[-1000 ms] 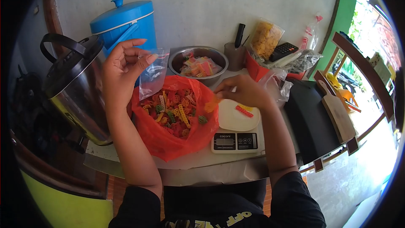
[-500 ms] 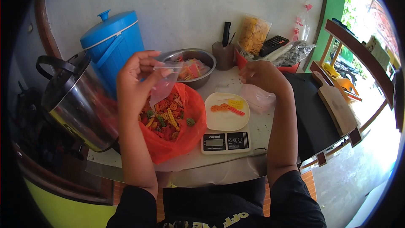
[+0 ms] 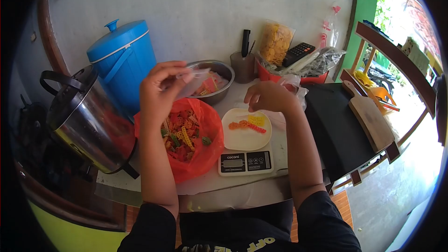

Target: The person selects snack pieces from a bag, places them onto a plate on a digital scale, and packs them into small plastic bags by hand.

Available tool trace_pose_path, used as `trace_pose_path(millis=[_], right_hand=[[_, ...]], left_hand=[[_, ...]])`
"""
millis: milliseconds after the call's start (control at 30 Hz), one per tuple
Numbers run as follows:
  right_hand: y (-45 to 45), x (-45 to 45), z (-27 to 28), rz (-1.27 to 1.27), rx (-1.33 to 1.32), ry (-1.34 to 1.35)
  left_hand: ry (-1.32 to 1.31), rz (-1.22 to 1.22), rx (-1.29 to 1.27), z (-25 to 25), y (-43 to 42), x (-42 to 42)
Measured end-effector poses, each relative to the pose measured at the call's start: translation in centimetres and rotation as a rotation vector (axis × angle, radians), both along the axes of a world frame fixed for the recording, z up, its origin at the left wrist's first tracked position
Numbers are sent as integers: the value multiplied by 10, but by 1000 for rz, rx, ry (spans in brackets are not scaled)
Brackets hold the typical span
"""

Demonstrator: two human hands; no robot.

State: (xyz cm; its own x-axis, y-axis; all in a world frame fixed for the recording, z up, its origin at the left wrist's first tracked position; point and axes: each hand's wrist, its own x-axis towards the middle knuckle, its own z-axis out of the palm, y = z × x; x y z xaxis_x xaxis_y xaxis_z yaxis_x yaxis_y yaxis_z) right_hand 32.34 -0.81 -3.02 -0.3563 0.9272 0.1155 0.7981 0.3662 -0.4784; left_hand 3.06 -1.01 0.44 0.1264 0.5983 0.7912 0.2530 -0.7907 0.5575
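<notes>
My left hand (image 3: 163,88) pinches a small clear plastic bag (image 3: 192,81) between thumb and fingers, held up over the red plastic bag (image 3: 212,128). Inside the red bag are many dry, colourful wheel- and tube-shaped snack pieces (image 3: 184,133). My right hand (image 3: 270,97) hangs above the back right edge of a cream plate, fingers bent downward and apart, with nothing visible in them. On the plate (image 3: 242,142) of the kitchen scale (image 3: 246,163) lie a few orange, red and yellow pieces (image 3: 252,125). Clear plastic (image 3: 296,86) shows behind my right wrist.
A metal bowl (image 3: 227,72) with packed bags stands behind. At left are a steel pot (image 3: 88,126) and a blue cooler (image 3: 126,56). A red basket (image 3: 315,79) holds a calculator (image 3: 298,53) and snacks. A wooden board (image 3: 371,116) lies at right.
My right hand has come left and down to the plate, its fingers unfolding. My left hand, with the small bag, has shifted slightly right. The clear plastic by my right wrist has moved back.
</notes>
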Motion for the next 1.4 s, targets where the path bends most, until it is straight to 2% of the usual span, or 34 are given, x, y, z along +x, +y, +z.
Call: trace_pose_path(millis=[167,267,367,467,567,667,767,867,967,1067,1200,1300,1367,1400], right_hand=[[17,-29,-31,97,-61,-222],[13,-47,-41,-25,-115,-354],[15,-51,-43,9,-146,-314],[11,-48,-34,-40,-46,-206],[0,-46,-20,-12,78,-215],[-7,-56,-13,202,-41,-43],[-7,-98,-32,249,143,396],[-5,-123,-54,389,124,422],[-13,-144,-86,521,369,43],[-22,-154,-92,504,355,-68],[-16,-151,-91,501,297,65],[-13,-138,-63,513,155,275],[-13,-117,-38,460,27,361],[-9,-103,-31,440,84,318]], left_hand=[[-168,26,-10,11,-8,-44],[-214,93,-11,18,-17,-57],[-237,108,-4,20,-21,-64],[-246,90,-8,22,-23,-65],[-261,88,-15,22,-24,-68],[-265,88,-13,23,-24,-70],[-249,81,2,22,-22,-68],[-245,85,16,22,-23,-68],[-232,94,-15,22,-23,-72],[-226,95,-29,20,-21,-74],[-228,119,-44,20,-20,-74],[-240,116,17,21,-21,-70],[-255,110,-34,19,-19,-71],[-263,105,-60,19,-19,-71]])
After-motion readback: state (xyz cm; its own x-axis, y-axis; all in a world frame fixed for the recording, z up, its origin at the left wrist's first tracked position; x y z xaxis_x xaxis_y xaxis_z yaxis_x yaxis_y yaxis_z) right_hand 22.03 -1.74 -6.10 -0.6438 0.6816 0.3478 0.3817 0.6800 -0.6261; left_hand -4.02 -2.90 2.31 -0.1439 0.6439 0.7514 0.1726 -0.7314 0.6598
